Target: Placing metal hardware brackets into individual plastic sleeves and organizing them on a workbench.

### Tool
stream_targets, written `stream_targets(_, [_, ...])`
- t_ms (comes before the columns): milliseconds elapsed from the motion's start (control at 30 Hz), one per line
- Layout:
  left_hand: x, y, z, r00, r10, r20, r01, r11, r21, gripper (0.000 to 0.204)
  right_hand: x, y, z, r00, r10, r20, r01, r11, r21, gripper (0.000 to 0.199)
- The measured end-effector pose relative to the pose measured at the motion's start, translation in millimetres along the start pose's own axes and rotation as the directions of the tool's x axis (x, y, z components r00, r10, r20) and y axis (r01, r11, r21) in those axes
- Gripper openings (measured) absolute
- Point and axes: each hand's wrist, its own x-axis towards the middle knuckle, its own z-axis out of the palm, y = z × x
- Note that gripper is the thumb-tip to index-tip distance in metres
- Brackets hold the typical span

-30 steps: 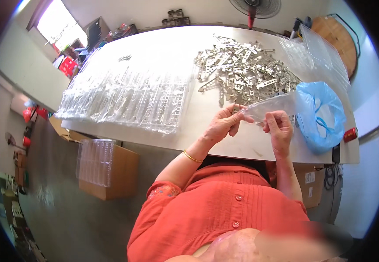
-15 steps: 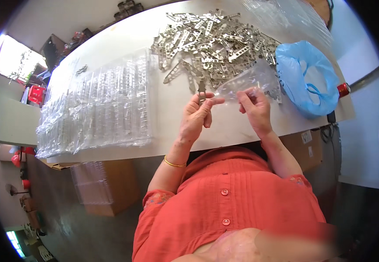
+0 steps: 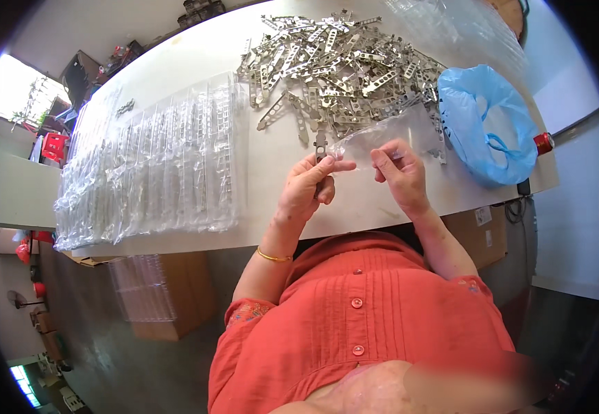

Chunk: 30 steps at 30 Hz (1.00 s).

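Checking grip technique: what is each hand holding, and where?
Left hand pinches a metal bracket by its lower end; right hand pinches the clear bag near its mouth.

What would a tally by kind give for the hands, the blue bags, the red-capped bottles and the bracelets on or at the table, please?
Hands: 2 (left hand, right hand)
Blue bag: 1
Red-capped bottle: 1
Bracelet: 1
Total: 5
The metal strips in the pile are too many and too tangled to count.
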Motion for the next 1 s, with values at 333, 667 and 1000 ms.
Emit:
stream_targets(333, [10.3, -7.4, 0.8, 0.992, -0.111, -0.054, 0.104, 0.988, -0.117, 0.018, 6.6, 16.8, -15.8, 0.997, 0.048, 0.062, -0.044, 0.998, -0.055, 0.012])
stream_targets(667, [13.4, -18.7, 6.0, 0.989, 0.000, -0.147, -0.008, 0.999, -0.052, 0.012, 8.7, 10.0, -19.1, 0.992, 0.118, -0.033, -0.117, 0.992, 0.038, 0.015])
stream_targets(1000, [-33.5, -3.7, 11.8, 0.992, -0.076, -0.098, 0.102, 0.950, 0.294, 0.022, 24.0, -0.5, -31.8, 0.989, 0.151, -0.011, -0.142, 0.951, 0.275, 0.018])
